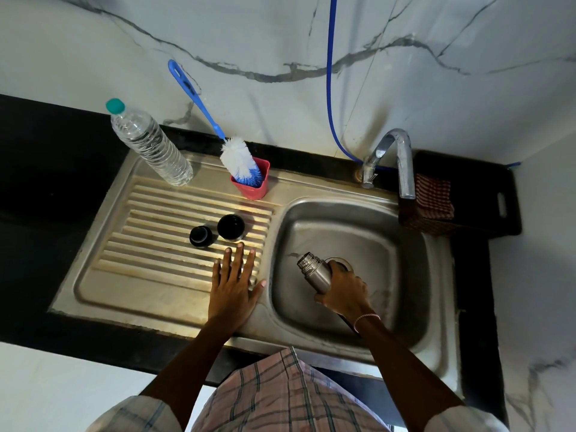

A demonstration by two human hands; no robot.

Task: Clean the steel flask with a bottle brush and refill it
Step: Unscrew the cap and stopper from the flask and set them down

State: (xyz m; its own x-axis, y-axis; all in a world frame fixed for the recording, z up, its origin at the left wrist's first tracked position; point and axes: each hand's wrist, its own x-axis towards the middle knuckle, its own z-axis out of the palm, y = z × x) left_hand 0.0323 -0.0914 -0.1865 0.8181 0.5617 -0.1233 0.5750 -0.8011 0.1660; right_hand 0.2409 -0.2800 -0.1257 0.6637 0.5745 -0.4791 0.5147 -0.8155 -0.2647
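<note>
One flask [314,271], two black caps, one brush [237,160], one cup [254,185], one water bottle [152,145], one tap [396,157], one hose [330,88], one basket [417,219] and two hands are in view; the smaller cap [201,236] and the larger cap [231,227] lie side by side on the draining board [140,244], near each other but apart.

The right hand [343,289] has its fingers curled round the lower body of the flask, holding it tilted over the sink basin [405,260] above the drain, with its uncapped neck pointing up and to the left; the left hand [233,282] lies flat on the draining board with fingers straight and spread, gripping nothing, its fingertips just short of the larger cap.

The sink is set in a black counter [46,169] against a white wall [467,88] veined in grey like marble; the hose hangs down the wall to the tap's base; the basket sits on the counter to the right of the tap.

The flask is brushed steel, cylindrical, with a ridged neck; the board is dull steel with long parallel ribs; the basin is a rounded square; the bottle is clear ribbed plastic with a green top, standing at the board's back left corner; the brush has a long blue handle and white and blue bristles, head down in the pink cup; the basket is dark and woven, holding a red checked cloth [433,198].
</note>
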